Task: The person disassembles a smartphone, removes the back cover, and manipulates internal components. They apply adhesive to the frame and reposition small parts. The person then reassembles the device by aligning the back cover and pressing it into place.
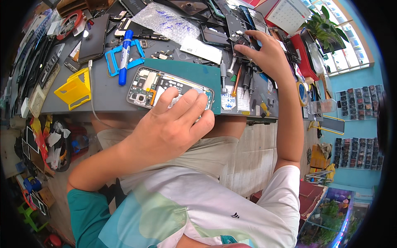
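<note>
An opened smartphone (159, 89) with its inner parts bare lies on a green mat (186, 68) at the desk's front edge. My left hand (178, 118) rests over its right half, fingers bent and gripping it; the thumb is hidden. My right hand (266, 53) reaches to the cluttered right side of the desk. Its thumb and forefinger are spread beside small dark parts (242, 40), and I see nothing held between them. Below that hand stand several screwdrivers (247, 78), one with an orange shaft (237, 82).
A blue marker (125, 58) lies across a blue plastic frame (138, 51). Left of the phone are a yellow phone stand (74, 89) and a white cable (92, 95). Bubble wrap (165, 22) and loose phone parts cover the back. A red box (304, 58) stands right.
</note>
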Action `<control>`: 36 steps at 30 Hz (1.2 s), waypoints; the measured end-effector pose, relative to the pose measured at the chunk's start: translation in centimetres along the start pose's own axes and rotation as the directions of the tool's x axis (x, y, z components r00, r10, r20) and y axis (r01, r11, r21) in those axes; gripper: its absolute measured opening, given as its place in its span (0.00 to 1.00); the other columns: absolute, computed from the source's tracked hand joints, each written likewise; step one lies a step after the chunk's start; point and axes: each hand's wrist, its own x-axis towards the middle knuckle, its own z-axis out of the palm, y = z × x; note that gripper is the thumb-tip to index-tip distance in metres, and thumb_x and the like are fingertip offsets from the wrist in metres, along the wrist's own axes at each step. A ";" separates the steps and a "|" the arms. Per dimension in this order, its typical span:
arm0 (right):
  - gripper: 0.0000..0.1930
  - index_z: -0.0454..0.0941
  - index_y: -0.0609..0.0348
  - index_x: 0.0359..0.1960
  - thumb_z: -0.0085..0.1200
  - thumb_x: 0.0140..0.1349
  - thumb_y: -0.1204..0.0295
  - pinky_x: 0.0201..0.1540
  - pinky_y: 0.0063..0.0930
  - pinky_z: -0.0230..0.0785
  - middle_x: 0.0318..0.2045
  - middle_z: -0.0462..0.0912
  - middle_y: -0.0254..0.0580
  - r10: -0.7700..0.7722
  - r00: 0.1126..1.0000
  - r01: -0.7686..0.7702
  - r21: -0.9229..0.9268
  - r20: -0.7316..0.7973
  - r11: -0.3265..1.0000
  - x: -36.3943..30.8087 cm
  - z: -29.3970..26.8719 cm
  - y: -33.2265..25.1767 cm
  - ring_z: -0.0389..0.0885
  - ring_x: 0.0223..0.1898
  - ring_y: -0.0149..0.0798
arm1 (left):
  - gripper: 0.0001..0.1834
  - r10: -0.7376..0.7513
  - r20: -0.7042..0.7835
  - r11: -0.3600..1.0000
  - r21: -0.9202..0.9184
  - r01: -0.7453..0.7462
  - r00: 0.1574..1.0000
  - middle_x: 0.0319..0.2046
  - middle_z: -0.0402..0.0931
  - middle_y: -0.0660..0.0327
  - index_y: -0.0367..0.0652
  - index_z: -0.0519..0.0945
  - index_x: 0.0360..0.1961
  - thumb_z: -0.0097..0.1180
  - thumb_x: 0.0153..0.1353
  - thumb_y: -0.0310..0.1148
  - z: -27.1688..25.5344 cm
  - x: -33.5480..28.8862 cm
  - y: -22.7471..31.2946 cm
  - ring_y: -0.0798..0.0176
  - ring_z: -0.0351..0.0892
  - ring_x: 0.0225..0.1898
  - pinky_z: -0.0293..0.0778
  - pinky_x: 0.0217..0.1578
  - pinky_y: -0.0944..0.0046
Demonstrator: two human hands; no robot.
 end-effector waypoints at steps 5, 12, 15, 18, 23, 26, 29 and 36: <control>0.36 0.87 0.59 0.58 0.75 0.57 0.43 0.60 0.43 0.76 0.52 0.88 0.55 -0.008 1.000 0.008 -0.013 0.006 1.000 1.2 0.7 -0.4 0.85 0.56 0.53 | 0.24 -0.001 0.007 1.000 0.008 0.001 1.000 0.60 0.80 0.51 0.43 0.80 0.50 0.74 0.56 0.39 -0.1 -0.1 -0.1 0.52 0.76 0.60 0.61 0.63 0.48; 0.33 0.88 0.59 0.56 0.75 0.57 0.47 0.58 0.42 0.78 0.52 0.88 0.53 -0.084 0.994 0.083 -0.014 -0.071 0.996 2.2 2.0 1.2 0.86 0.54 0.52 | 0.22 -0.005 -0.005 1.000 -0.017 0.005 1.000 0.59 0.80 0.53 0.44 0.80 0.48 0.74 0.56 0.40 0.0 -0.1 -0.2 0.53 0.74 0.61 0.61 0.63 0.48; 0.32 0.88 0.59 0.57 0.77 0.55 0.51 0.56 0.40 0.78 0.51 0.87 0.50 -0.087 0.994 0.089 0.026 -0.059 0.996 2.6 1.7 1.0 0.86 0.53 0.50 | 0.22 -0.019 -0.007 0.999 -0.026 0.019 1.000 0.59 0.80 0.54 0.44 0.80 0.48 0.74 0.56 0.40 0.0 -0.1 -0.3 0.53 0.74 0.61 0.61 0.63 0.48; 0.31 0.88 0.59 0.56 0.79 0.53 0.56 0.54 0.37 0.79 0.51 0.85 0.47 -0.093 0.991 0.101 0.072 -0.101 0.992 3.0 2.0 1.7 0.86 0.53 0.46 | 0.22 -0.019 -0.009 0.999 -0.043 0.019 1.000 0.59 0.80 0.54 0.44 0.80 0.47 0.75 0.56 0.40 0.0 -0.1 -0.3 0.52 0.74 0.61 0.61 0.63 0.48; 0.28 0.89 0.58 0.55 0.80 0.53 0.63 0.50 0.30 0.77 0.43 0.87 0.40 0.083 0.996 -0.093 0.308 0.045 0.947 4.2 2.0 2.8 0.86 0.45 0.35 | 0.22 -0.020 -0.008 0.998 -0.057 0.019 1.000 0.60 0.80 0.54 0.44 0.80 0.47 0.74 0.56 0.39 -0.1 0.0 -0.4 0.52 0.74 0.61 0.61 0.64 0.47; 0.25 0.89 0.58 0.55 0.78 0.56 0.66 0.48 0.26 0.75 0.39 0.89 0.35 0.143 0.983 -0.185 0.549 0.118 0.815 4.7 2.1 3.9 0.86 0.41 0.31 | 0.22 -0.020 -0.005 0.998 -0.061 0.020 1.000 0.61 0.79 0.54 0.44 0.80 0.47 0.74 0.56 0.39 -0.1 0.0 -0.4 0.52 0.74 0.61 0.61 0.64 0.47; 0.19 0.89 0.61 0.51 0.75 0.59 0.70 0.48 0.25 0.75 0.38 0.89 0.34 0.174 0.968 -0.250 0.719 0.180 0.648 5.1 1.8 5.0 0.87 0.40 0.30 | 0.22 -0.019 0.000 0.998 -0.056 0.019 1.000 0.61 0.79 0.54 0.44 0.80 0.47 0.74 0.56 0.39 -0.1 0.0 -0.4 0.52 0.74 0.62 0.61 0.65 0.47; 0.10 0.86 0.64 0.41 0.72 0.64 0.73 0.50 0.28 0.81 0.37 0.88 0.38 0.207 0.947 -0.316 0.843 0.248 0.436 5.0 0.8 6.2 0.92 0.41 0.37 | 0.23 -0.020 0.005 0.998 -0.068 0.020 1.000 0.61 0.79 0.54 0.43 0.80 0.48 0.75 0.55 0.39 -0.2 0.0 -0.5 0.52 0.74 0.62 0.61 0.65 0.46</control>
